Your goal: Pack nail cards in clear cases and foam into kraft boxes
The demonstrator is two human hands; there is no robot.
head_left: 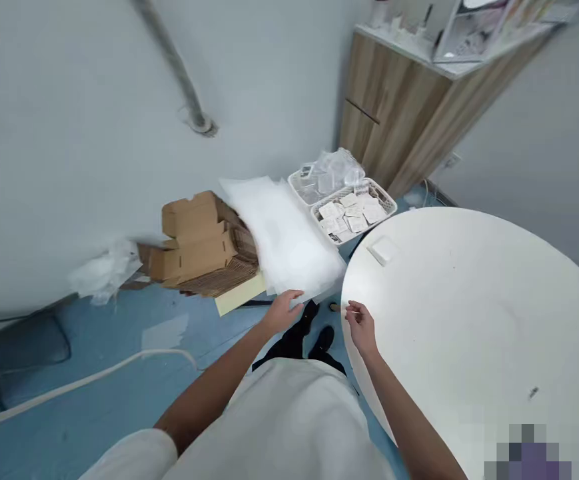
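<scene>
My left hand (pixel 283 311) is at the near edge of a stack of thin white translucent sheets (pixel 289 233). Its thumb and fingers are apart, and I cannot tell whether they touch the sheets. Over the left rim of a round white table (pixel 469 287) is my right hand (pixel 362 328), its fingers drawn together in a pinch. A thin pale sliver shows at those fingertips, too small to name. A small white square item (pixel 382 250) lies on the table near its far left rim.
Flattened brown cardboard boxes (pixel 204 250) are stacked left of the sheets. White baskets with clear plastic pieces (pixel 332 177) and small white packets (pixel 354 212) stand behind. A wooden cabinet (pixel 394 100) is at the back. A pale hose (pixel 94 380) crosses the blue floor.
</scene>
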